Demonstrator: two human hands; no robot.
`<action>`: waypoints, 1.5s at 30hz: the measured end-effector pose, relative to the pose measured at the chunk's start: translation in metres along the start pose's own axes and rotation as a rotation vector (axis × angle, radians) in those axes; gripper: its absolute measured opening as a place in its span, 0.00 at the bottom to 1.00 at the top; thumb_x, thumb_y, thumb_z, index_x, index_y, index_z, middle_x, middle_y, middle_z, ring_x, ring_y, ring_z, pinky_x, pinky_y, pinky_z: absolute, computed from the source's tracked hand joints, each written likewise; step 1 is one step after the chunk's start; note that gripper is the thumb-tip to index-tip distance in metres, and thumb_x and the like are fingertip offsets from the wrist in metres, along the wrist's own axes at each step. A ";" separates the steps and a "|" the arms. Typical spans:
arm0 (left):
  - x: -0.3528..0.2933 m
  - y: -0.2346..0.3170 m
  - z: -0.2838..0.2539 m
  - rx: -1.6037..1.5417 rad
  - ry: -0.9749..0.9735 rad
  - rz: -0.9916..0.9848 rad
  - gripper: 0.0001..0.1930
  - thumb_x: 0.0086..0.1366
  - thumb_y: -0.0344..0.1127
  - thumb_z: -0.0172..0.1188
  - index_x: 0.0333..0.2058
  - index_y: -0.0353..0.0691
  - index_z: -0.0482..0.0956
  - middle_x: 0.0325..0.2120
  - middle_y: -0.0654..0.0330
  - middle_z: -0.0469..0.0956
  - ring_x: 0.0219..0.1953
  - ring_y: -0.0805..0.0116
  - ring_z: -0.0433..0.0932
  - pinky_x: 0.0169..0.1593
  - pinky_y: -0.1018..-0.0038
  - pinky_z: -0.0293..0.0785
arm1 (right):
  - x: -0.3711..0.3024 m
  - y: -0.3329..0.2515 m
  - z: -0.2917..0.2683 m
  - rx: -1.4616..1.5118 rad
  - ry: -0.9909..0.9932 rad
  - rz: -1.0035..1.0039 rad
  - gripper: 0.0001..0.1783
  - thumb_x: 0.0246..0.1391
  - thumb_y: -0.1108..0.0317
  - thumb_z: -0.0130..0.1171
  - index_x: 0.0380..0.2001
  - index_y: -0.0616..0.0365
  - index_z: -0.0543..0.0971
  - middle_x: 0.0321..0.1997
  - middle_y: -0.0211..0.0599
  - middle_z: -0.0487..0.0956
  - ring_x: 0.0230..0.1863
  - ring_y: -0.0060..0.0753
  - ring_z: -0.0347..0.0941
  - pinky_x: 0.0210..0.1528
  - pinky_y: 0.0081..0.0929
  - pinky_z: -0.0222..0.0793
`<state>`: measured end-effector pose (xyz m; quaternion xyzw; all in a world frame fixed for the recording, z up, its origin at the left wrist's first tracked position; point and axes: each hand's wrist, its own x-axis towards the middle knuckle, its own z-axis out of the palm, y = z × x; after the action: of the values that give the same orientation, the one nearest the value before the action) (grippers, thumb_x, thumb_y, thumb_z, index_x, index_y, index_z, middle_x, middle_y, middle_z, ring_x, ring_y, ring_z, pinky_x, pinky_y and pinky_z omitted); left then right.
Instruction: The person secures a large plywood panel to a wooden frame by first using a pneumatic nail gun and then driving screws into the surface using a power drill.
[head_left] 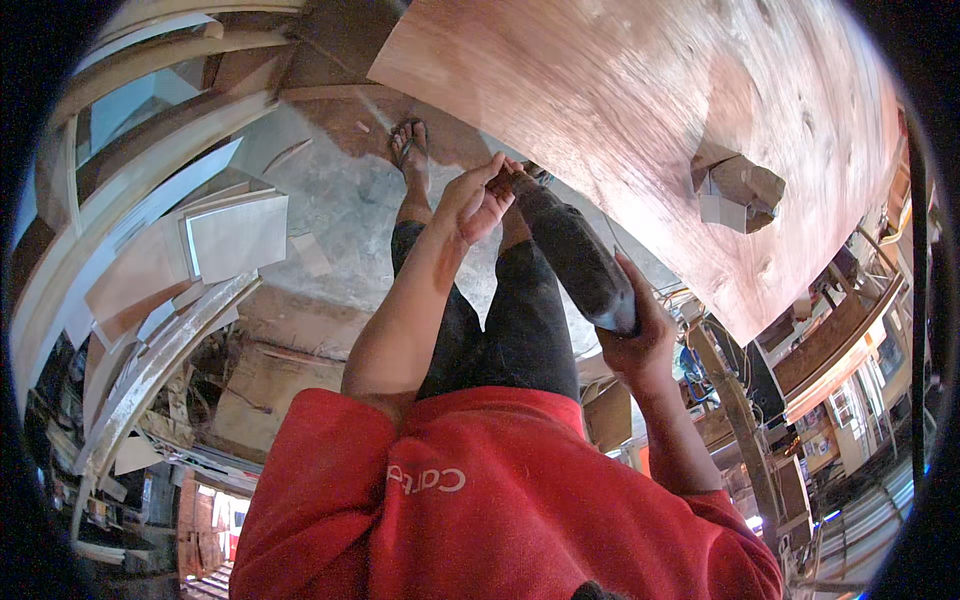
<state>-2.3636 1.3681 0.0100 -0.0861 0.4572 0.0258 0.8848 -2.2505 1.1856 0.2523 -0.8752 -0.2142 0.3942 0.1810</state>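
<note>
My right hand (645,335) is wrapped round the rear end of a long dark power tool (580,255), shaped like an angle grinder. The tool slants away to the upper left, with its narrow front end near the edge of a large plywood sheet (610,110). At that front end is my left hand (480,200), its palm partly turned up and its thumb and fingertips pinched together. What the fingertips pinch, if anything, is too small to make out. The tool's working head is mostly hidden behind the fingers and the plywood edge.
On the plywood sits a brown block-like piece (745,190) with a pale side. Stacked boards and panels (235,240) lean at the left by a curved-looking wooden rail (170,370). Cables (690,365) and timber (735,420) lie at the right. My sandalled foot (410,150) stands on concrete.
</note>
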 end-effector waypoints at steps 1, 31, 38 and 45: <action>0.001 -0.001 0.005 0.047 0.016 0.085 0.09 0.74 0.34 0.59 0.44 0.33 0.79 0.39 0.56 0.82 0.45 0.64 0.82 0.55 0.71 0.79 | 0.001 -0.002 0.001 -0.048 -0.002 -0.025 0.43 0.46 0.76 0.71 0.68 0.50 0.71 0.51 0.50 0.85 0.50 0.47 0.84 0.50 0.38 0.79; 0.038 -0.008 0.009 0.000 -0.249 0.281 0.11 0.74 0.30 0.55 0.50 0.31 0.77 0.44 0.56 0.81 0.48 0.65 0.80 0.57 0.70 0.75 | 0.053 -0.038 0.004 -0.081 0.000 0.159 0.38 0.52 0.76 0.63 0.68 0.50 0.70 0.49 0.57 0.84 0.52 0.57 0.83 0.51 0.43 0.79; 0.014 -0.007 0.019 -0.106 -0.138 0.073 0.13 0.74 0.32 0.55 0.51 0.30 0.77 0.47 0.55 0.81 0.51 0.63 0.80 0.60 0.66 0.75 | 0.062 -0.059 0.000 -0.189 -0.042 0.185 0.39 0.50 0.76 0.61 0.68 0.44 0.70 0.50 0.57 0.84 0.52 0.63 0.81 0.51 0.49 0.78; -0.044 0.001 -0.016 0.005 0.165 -0.054 0.13 0.71 0.36 0.61 0.46 0.31 0.79 0.44 0.51 0.81 0.48 0.60 0.81 0.57 0.65 0.78 | 0.067 -0.078 0.002 -0.200 -0.044 0.213 0.39 0.48 0.76 0.60 0.67 0.43 0.70 0.52 0.56 0.83 0.53 0.63 0.80 0.52 0.50 0.77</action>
<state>-2.4022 1.3677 0.0360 -0.0977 0.5264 -0.0064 0.8446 -2.2300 1.2857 0.2480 -0.8977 -0.1624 0.4071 0.0452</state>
